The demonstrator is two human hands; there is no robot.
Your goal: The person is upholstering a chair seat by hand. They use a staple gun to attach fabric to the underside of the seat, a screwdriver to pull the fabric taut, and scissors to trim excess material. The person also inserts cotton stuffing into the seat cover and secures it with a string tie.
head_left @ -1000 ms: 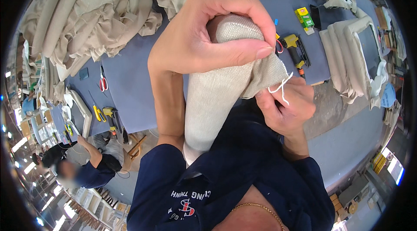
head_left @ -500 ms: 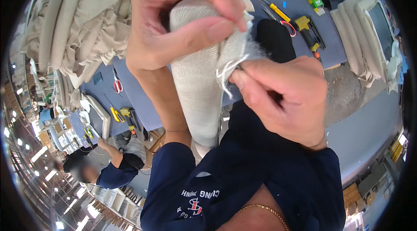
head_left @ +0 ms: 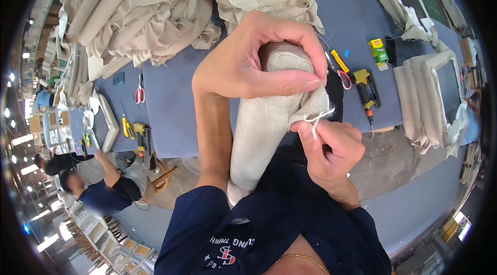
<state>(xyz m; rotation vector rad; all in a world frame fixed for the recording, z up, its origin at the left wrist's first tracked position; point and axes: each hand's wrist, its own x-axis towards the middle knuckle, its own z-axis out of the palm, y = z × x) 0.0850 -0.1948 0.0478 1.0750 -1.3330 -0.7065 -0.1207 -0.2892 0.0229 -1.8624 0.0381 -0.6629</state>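
A long padded piece covered in beige woven fabric (head_left: 259, 138) stands in front of my chest, its rounded end up. My left hand (head_left: 230, 70) curls round that end, the thumb pressing on a fold of the cover. Between the thumb and fingers of my right hand (head_left: 334, 153) is the frayed edge of the cover, pinched at the piece's right side. Loose white threads (head_left: 316, 119) hang over the right fingertips. What lies under the fold is hidden.
Beige upholstered pieces (head_left: 140, 11) are heaped at the far left, with more (head_left: 427, 99) at the right. On the blue-grey table (head_left: 168, 114) lie a yellow-black staple gun (head_left: 366, 91), red-handled scissors (head_left: 139, 94) and a green-yellow box (head_left: 378, 52). Another person (head_left: 111, 192) works at left.
Both hands and the padded piece appear lower and smaller in the picture, and more of the table shows. My left hand still holds the rounded end; my right still pinches the fabric edge.
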